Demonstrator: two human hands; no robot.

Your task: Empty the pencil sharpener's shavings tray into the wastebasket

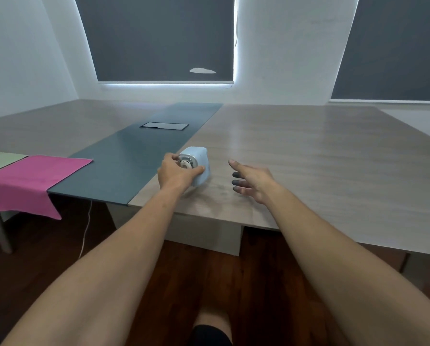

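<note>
This looks like the very start of the job: the left hand is wrapped around the little blue pencil sharpener, which sits on the table near the front edge and seems tipped a bit. The right hand is open with its fingers spread, just beside the sharpener but not touching it. Next, I think the open hand needs to find the shavings tray and pull it out; no wastebasket can be seen yet.
</note>
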